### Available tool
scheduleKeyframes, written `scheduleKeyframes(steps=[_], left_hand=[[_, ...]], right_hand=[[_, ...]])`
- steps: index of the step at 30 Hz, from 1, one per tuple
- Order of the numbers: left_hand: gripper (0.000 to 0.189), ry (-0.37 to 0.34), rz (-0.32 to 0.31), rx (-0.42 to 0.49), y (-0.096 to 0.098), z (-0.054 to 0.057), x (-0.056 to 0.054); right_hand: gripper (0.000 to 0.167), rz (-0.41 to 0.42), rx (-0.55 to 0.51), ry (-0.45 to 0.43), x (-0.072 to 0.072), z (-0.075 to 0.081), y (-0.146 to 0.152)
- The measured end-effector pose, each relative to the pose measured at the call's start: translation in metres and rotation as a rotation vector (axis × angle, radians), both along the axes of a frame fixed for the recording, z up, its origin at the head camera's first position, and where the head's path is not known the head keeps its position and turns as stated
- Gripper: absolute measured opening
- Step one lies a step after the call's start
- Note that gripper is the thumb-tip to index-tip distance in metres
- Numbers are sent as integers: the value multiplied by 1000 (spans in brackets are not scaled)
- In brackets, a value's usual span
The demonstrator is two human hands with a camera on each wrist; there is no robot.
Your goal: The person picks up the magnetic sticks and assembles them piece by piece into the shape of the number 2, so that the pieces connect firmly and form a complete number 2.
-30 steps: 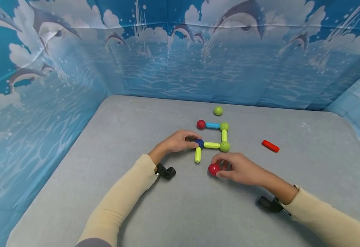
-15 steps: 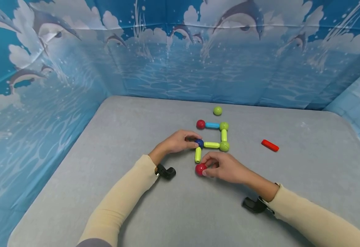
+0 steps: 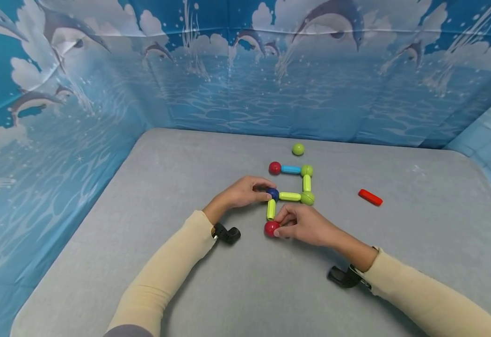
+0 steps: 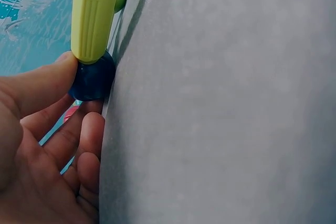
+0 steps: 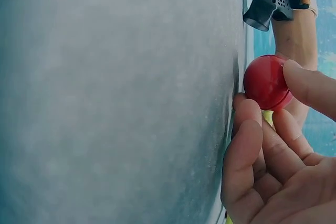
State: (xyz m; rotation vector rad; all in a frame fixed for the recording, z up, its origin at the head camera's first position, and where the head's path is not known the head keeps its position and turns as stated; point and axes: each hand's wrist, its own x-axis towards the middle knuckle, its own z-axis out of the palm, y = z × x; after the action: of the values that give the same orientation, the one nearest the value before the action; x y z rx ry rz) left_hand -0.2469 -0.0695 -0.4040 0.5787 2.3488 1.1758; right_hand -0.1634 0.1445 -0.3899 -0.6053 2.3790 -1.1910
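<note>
My left hand (image 3: 246, 192) pinches a dark blue ball (image 3: 273, 194) between thumb and fingers. From that ball one yellow-green rod (image 3: 271, 210) points toward me, and a second yellow-green rod (image 3: 290, 196) runs right to a green ball (image 3: 307, 198). With thumb and fingertips my right hand (image 3: 306, 224) holds a red ball (image 3: 271, 228) at the near end of the first rod. Whether ball and rod touch is hard to tell. In the right wrist view the red ball (image 5: 268, 82) sits against the thumb, close to the table surface.
Beyond the green ball the chain continues with an upright-lying yellow-green rod (image 3: 306, 183), another green ball (image 3: 306, 170), a blue rod (image 3: 291, 169) and a far red ball (image 3: 275, 168). A loose green ball (image 3: 298, 149) lies behind; a red rod (image 3: 370, 197) lies right on the grey table (image 3: 178, 290).
My right hand has carried the red ball leftward to the near end of the yellow-green rod. My left hand keeps its hold on the blue ball.
</note>
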Motion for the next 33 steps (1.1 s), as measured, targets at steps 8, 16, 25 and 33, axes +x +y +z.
scheduleKeyframes(steps=[8,16,25,33], left_hand=[[35,-4,0,-2,-1,2,1],[35,-5,5,-7,1,2,1],[35,-3,10,-10,3,3,0],[37,15,6,-24,3,6,2]], right_hand=[[27,-29,-10,-41,-2,-2,-1],[25,-25,8,-21,-2,-2,-3],[23,-13,11,18,-1,0,-8],[22,1,2,23,-2,0,-9]])
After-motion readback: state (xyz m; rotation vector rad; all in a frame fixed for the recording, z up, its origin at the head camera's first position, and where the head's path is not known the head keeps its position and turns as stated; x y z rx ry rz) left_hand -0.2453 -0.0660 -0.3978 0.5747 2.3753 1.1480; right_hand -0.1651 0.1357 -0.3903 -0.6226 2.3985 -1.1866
